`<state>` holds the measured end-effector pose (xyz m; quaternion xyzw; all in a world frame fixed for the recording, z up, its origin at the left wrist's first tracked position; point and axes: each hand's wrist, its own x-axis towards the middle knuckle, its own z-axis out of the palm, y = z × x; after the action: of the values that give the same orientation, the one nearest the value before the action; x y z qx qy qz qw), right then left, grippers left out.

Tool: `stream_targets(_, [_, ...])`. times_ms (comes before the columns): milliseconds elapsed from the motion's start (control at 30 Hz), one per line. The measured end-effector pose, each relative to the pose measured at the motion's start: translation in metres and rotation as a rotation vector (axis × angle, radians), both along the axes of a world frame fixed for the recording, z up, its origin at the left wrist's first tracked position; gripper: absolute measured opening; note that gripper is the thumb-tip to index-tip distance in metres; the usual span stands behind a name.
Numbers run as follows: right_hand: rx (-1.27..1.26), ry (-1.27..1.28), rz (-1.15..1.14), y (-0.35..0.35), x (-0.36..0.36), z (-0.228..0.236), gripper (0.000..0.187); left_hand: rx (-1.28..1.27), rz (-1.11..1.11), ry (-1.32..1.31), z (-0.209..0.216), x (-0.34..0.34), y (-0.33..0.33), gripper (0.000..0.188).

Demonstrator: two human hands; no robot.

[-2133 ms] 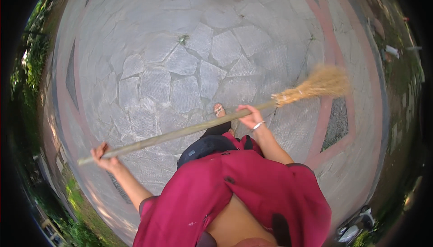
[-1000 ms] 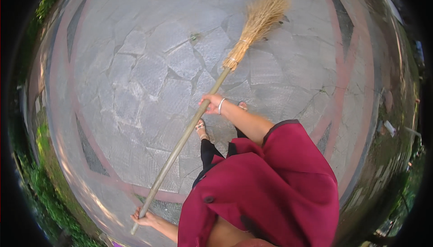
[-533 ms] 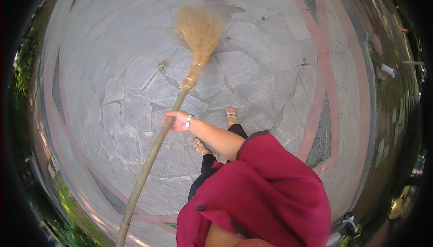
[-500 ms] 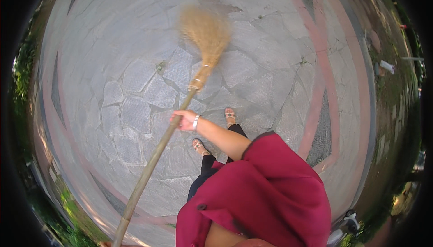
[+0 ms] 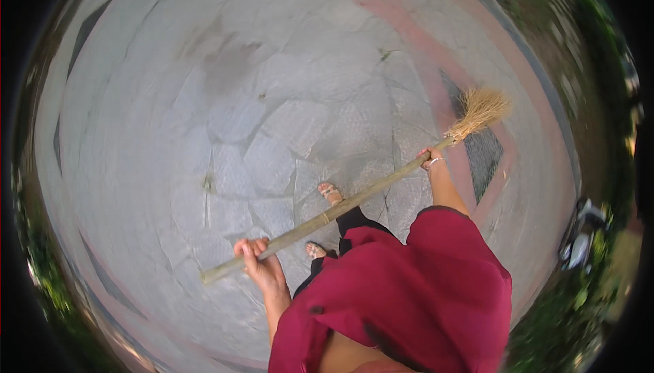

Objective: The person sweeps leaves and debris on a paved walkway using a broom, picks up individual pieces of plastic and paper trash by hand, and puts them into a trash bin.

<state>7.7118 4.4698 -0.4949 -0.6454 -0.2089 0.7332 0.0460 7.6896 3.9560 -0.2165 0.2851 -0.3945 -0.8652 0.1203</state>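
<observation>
A long-handled straw broom (image 5: 354, 200) slants across in front of me, its bristles at the upper right and its bare handle end at the lower left. My right hand (image 5: 430, 158) grips the handle just below the bristle binding and wears a bracelet. Near the other end, my left hand (image 5: 260, 258) is closed round the handle, thumb pointing up. The yellow bristles (image 5: 480, 111) fan out over the pavement at the right; whether they touch it, I cannot tell.
Irregular flat stone paving (image 5: 293, 124) lies under my sandalled feet (image 5: 330, 192). Pinkish bands with dark inlays (image 5: 485, 162) border it. A damp-looking dark patch (image 5: 228, 63) marks the upper left. At the right, a parked motorbike (image 5: 581, 237) stands by green plants.
The broom has swung from upper centre to the right, its handle now lying flatter across my body. My left hand has come into view on the handle. The ground has shifted as my view turned.
</observation>
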Motion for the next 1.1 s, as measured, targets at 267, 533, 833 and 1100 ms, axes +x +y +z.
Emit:
stream_targets(267, [0.055,0.312,-0.345,-0.066,0.181,0.053,0.015,0.111,-0.319,0.203,-0.017,0.025,-0.051,0.01])
stream_targets(533, [0.039,0.361,-0.935,-0.221,0.392,0.073,0.011,0.169,-0.803,0.393,0.008,-0.005,-0.017,0.009])
stream_targets(833, [0.2,0.138,-1.707,-0.357,0.652,0.077,0.019,0.66,-1.666,-0.105,0.003,0.156,0.221,0.01])
stream_targets(1100, [-0.115,0.191,-2.128,-0.383,0.775,0.038,0.019,0.483,-2.13,-0.128,0.02,0.391,0.35,0.014])
